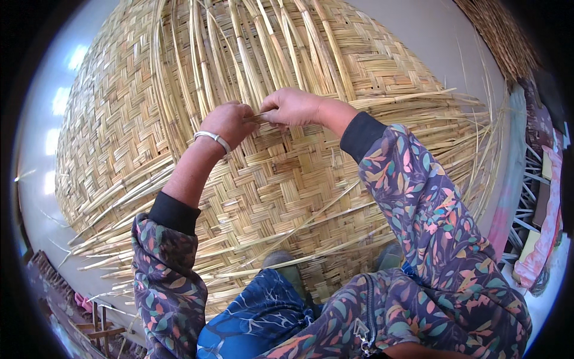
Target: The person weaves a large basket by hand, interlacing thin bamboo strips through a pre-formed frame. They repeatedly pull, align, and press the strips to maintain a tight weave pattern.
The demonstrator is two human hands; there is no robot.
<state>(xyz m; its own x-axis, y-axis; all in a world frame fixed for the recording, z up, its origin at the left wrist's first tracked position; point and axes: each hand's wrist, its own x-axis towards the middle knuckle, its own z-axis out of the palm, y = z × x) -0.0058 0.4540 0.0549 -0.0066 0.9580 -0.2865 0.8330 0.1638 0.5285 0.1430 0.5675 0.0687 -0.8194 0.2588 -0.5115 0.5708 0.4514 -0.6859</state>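
**Two hands closed on one strip at the weave's edge**

Both the left hand (230,122) and the right hand (292,107) are pinched shut on a single pale strip (258,116), held just above the woven mat (281,191), where the loose strands (251,42) begin. The strip is best kept flat and drawn snug against the last row. Fingertips are hidden behind the knuckles; the strip's far end cannot be traced among the others.

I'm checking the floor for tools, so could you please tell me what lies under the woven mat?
Grey floor shows around the woven mat. The mat covers whatever lies beneath it. On top, both hands pinch one strip.
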